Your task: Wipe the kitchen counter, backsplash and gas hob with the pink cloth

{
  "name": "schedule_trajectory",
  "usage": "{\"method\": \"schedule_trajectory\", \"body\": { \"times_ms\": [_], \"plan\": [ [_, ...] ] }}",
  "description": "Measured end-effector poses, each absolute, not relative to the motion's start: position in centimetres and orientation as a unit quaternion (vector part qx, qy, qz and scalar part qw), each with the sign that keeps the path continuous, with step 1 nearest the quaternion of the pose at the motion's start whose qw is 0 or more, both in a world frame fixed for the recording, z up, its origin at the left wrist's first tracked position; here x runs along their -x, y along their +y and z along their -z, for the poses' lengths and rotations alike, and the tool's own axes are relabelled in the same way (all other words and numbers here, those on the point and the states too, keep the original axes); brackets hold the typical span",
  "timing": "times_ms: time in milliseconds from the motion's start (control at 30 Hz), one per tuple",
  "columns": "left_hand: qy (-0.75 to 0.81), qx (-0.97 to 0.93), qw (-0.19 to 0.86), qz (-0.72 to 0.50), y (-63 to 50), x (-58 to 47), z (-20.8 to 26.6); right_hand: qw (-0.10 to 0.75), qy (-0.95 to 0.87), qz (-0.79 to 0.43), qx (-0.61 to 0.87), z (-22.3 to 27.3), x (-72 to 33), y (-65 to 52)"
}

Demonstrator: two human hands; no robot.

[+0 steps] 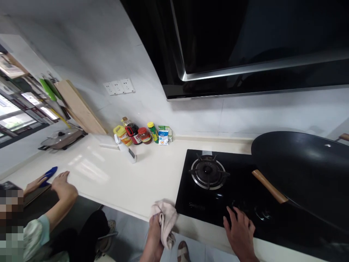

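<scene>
Your left hand (155,233) is closed around a bunched cloth (168,218) at the counter's front edge, just left of the stove (188,193). Your right hand (240,229) holds nothing; its fingers are spread over the stove's front edge, though you can't tell whether they press on the glass.

The cloth's lower end hangs past the edge, so a loose grip could let it slip to the floor. Over the stove's right part sits a big wok (302,171); its wooden handle (269,186) points toward your right hand, and a careless sweep could knock it. If the burner (208,171) on the stove's left is hot, cloth or fingers could get burned.

The pale counter (106,185) runs left from the stove, glossy with reflected light. On it, left of the stove, stand a spray bottle (125,150) and seasoning jars (144,135). Farther left, a co-worker (64,189) has a hand on a blue cloth (49,174). A dark hood (245,40) hangs above the stove.
</scene>
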State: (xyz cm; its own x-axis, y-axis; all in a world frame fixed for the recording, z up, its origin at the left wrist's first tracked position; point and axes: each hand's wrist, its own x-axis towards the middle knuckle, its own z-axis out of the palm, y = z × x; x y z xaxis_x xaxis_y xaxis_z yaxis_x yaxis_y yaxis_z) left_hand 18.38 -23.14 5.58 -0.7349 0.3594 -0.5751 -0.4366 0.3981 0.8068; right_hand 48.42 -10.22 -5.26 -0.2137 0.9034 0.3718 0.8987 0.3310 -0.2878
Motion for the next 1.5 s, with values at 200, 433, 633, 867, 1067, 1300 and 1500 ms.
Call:
{"method": "schedule_trajectory", "body": {
  "times_ms": [200,433,633,867,1067,1300,1500],
  "plan": [
    [0.801,-0.331,0.241,-0.437,-17.8,-18.3,-6.8,0.232,-0.778,0.005,0.584,4.9,-48.2,-10.2],
    [0.845,-0.423,0.186,-0.270,-17.6,-19.4,-1.6,0.246,-0.779,-0.001,0.576,5.4,-48.7,-10.0],
    [0.895,-0.423,0.038,-0.136,-20.1,-11.7,-1.4,0.299,-0.782,-0.024,0.547,3.2,-46.2,-10.7],
    [0.886,-0.457,-0.045,-0.059,-17.5,-6.7,-0.1,0.128,-0.901,-0.190,0.369,-1.4,-34.3,-10.1],
    [0.876,-0.469,-0.098,-0.059,-17.0,-6.1,2.1,0.017,-0.895,-0.265,0.358,-3.7,-28.5,-5.5],
    [0.884,-0.459,-0.074,-0.043,-17.1,-5.9,1.5,0.066,-0.903,-0.200,0.375,-4.0,-26.8,-3.8],
    [0.891,-0.450,-0.052,-0.028,-16.4,-6.3,0.8,0.165,-0.895,-0.161,0.382,-0.2,-34.7,-8.8]
  ]
}}
